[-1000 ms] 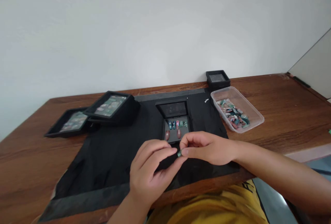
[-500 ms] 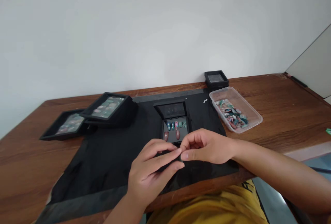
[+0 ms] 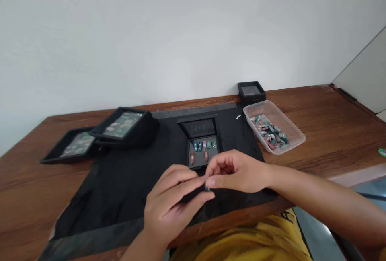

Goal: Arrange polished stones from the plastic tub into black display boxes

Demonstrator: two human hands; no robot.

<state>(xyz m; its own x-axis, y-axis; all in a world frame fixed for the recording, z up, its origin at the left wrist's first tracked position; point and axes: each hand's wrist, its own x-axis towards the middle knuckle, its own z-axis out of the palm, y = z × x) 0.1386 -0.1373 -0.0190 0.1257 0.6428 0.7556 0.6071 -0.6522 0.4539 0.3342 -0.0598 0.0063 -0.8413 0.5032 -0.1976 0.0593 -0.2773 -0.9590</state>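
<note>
Near the table's front edge, my right hand (image 3: pixel 233 171) pinches a small dark green artificial nail (image 3: pixel 207 188), partly hidden by its thumb. My left hand (image 3: pixel 173 196) meets it there, with index finger and thumb closed around the same nail. Just beyond my fingers an open black display case (image 3: pixel 187 160) stands with its lid tilted up. Inside lie several artificial nails: dark green ones (image 3: pixel 196 146), a pink one (image 3: pixel 204 145) and two brownish ones (image 3: pixel 192 158). A cluster of small pale dots sits at the right of the top row.
A clear plastic tub (image 3: pixel 291 130) of loose artificial nails stands to the right. Behind it are stacked black cases (image 3: pixel 251 96). More filled cases (image 3: pixel 144 130) are stacked at left, one (image 3: pixel 51 156) leaning. A black mat (image 3: pixel 129 184) covers part of the wooden table (image 3: pixel 328 112).
Both hands stay together, shifting slightly left in the picture. More of the dark green nail shows between the fingertips. The view has moved a little.
</note>
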